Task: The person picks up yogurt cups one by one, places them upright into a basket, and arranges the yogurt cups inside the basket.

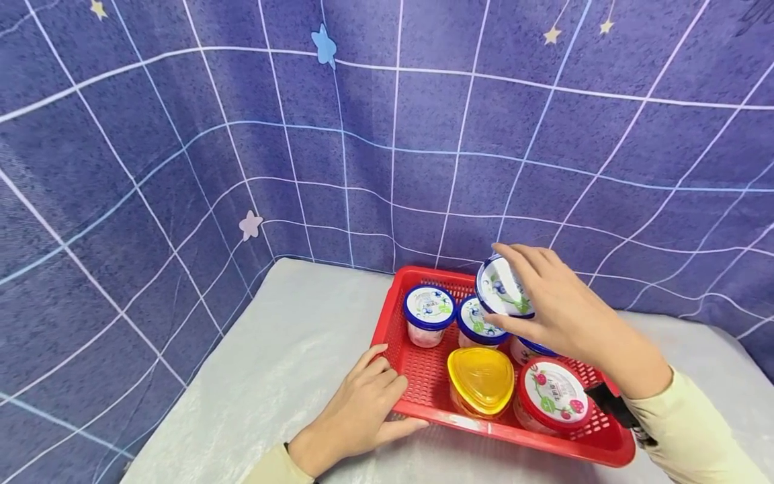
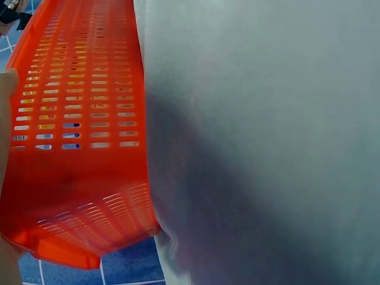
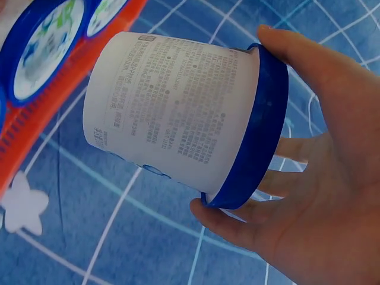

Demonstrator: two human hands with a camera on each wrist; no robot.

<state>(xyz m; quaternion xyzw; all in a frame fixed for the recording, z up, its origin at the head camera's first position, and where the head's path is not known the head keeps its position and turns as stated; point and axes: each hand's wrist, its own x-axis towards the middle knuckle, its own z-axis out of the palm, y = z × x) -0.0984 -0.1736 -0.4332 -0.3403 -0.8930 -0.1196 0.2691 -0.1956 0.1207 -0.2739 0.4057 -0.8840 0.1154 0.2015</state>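
My right hand (image 1: 559, 309) grips a tub with a blue lid (image 1: 502, 288) by the lid's edge, thumb on one side and fingers on the other. In the right wrist view the tub's white printed side (image 3: 172, 101) shows, tilted, over the back of the basket. My left hand (image 1: 363, 403) holds the front left corner of a red plastic basket (image 1: 387, 323), fingers over the rim and thumb along the front. Inside the basket stand more blue-lidded tubs (image 1: 430, 309), a yellow-lidded container (image 1: 482, 380) and a red-lidded tub with a raspberry print (image 1: 555, 393).
The basket stands on a table with a pale grey cover (image 1: 290, 349). Behind and to the left hangs a blue-purple curtain (image 1: 423, 134) with grid lines and stars. A black band (image 1: 611, 403) is on the right wrist.
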